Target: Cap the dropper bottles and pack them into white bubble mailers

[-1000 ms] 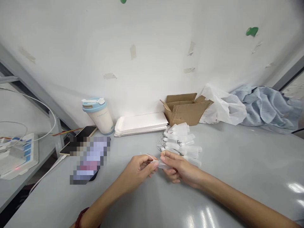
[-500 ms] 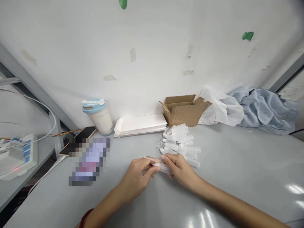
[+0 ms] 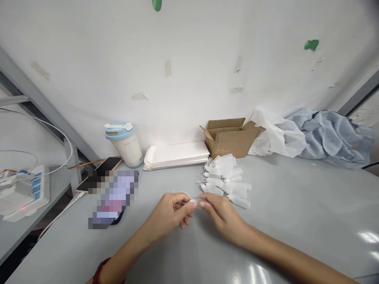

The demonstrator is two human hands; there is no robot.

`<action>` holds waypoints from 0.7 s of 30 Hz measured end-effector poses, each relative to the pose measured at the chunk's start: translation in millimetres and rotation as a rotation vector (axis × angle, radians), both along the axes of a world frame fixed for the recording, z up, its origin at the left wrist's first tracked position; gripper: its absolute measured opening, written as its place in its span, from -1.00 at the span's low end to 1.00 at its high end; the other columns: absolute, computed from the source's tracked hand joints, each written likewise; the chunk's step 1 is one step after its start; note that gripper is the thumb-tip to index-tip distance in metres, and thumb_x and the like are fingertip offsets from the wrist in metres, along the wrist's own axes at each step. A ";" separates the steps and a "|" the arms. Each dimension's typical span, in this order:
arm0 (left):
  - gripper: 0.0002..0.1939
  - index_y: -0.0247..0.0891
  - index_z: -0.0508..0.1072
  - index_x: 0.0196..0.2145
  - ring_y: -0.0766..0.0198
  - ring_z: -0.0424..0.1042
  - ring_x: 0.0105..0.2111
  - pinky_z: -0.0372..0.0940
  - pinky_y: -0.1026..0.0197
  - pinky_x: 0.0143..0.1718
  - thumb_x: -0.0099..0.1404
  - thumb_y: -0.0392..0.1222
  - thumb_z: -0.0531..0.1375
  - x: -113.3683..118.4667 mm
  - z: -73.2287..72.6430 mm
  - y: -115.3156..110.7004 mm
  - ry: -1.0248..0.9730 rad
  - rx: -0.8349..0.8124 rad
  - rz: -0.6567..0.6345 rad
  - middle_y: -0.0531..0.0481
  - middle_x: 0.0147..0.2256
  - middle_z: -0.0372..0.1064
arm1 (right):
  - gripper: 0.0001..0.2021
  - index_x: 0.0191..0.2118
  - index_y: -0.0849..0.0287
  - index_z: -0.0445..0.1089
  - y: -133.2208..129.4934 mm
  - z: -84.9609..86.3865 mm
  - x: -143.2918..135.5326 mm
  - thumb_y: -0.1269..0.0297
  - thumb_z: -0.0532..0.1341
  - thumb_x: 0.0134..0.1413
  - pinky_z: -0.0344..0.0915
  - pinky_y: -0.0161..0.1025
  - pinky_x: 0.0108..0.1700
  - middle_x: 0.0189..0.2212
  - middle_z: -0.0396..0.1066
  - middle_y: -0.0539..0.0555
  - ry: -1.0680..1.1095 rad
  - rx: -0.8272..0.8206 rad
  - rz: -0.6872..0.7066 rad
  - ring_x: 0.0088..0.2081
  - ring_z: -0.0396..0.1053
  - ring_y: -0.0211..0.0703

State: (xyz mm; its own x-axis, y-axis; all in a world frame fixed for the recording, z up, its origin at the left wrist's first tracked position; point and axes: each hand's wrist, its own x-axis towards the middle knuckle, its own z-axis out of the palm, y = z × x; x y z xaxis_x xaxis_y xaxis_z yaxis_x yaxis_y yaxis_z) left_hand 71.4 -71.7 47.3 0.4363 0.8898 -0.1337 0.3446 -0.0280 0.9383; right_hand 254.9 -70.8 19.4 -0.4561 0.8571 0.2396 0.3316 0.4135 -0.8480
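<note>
Left hand: grip narrow, pinching one end of a small translucent bottle.
Right hand: grip closed around the bottle's other end, mostly covering it.
Bottle: between both hands, near the pile of bottles.
Tabletop: carries the pile, just in front of an open cardboard box.

Left hand and right hand nearly meeting, thumbs and fingers pinched, forearms angled inward.

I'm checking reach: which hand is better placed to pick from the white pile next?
Probably the right hand: it lies just beside the white pile; the left hand is farther off.
</note>
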 end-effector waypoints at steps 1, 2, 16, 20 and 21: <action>-0.74 -0.28 0.38 -0.48 0.34 0.29 -0.60 0.23 0.30 -0.54 0.27 -0.08 0.10 0.4 -0.2 -1.8 0.045 0.081 0.012 0.08 -0.60 0.26 | -0.67 -0.42 0.19 0.27 0.5 1.8 -0.1 0.11 -0.05 0.26 0.15 -0.26 -0.38 -0.53 0.24 0.00 0.042 -0.132 0.014 -0.46 0.20 -0.23; -0.77 -0.27 0.40 -0.46 0.32 0.29 -0.57 0.23 0.30 -0.51 0.27 -0.11 0.09 0.8 -0.5 -3.3 0.092 0.179 0.016 0.08 -0.59 0.25 | -0.64 -0.47 0.18 0.23 1.4 3.3 0.0 0.06 -0.04 0.24 0.12 -0.29 -0.44 -0.59 0.17 -0.04 0.075 -0.254 0.032 -0.52 0.14 -0.26; -0.63 -0.29 0.29 -0.59 0.37 0.29 -0.66 0.23 0.32 -0.57 0.24 0.01 0.09 -3.0 4.3 2.4 -0.091 -0.142 0.025 0.10 -0.67 0.27 | -0.74 -0.20 0.22 0.34 -0.9 8.0 4.0 0.13 0.06 0.21 0.12 -0.29 -0.41 -0.43 0.34 0.05 -0.139 0.014 -0.014 -0.45 0.23 -0.22; -0.60 -0.27 0.25 -0.64 0.40 0.20 -0.72 0.17 0.34 -0.66 0.24 0.03 0.08 0.1 2.8 0.6 -0.095 -0.168 0.057 0.13 -0.72 0.20 | -0.71 -0.27 0.22 0.35 -0.7 9.7 5.1 0.15 -0.01 0.24 0.11 -0.25 -0.34 -0.45 0.29 0.05 -0.098 0.035 0.060 -0.40 0.22 -0.20; -0.60 -0.27 0.25 -0.63 0.40 0.19 -0.73 0.16 0.34 -0.68 0.24 0.03 0.07 1.2 1.9 -0.7 -0.087 -0.162 0.061 0.14 -0.72 0.19 | -0.69 -0.34 0.21 0.34 0.2 10.5 5.1 0.12 -0.01 0.24 0.09 -0.27 -0.37 -0.50 0.25 0.01 -0.051 -0.060 0.068 -0.45 0.18 -0.23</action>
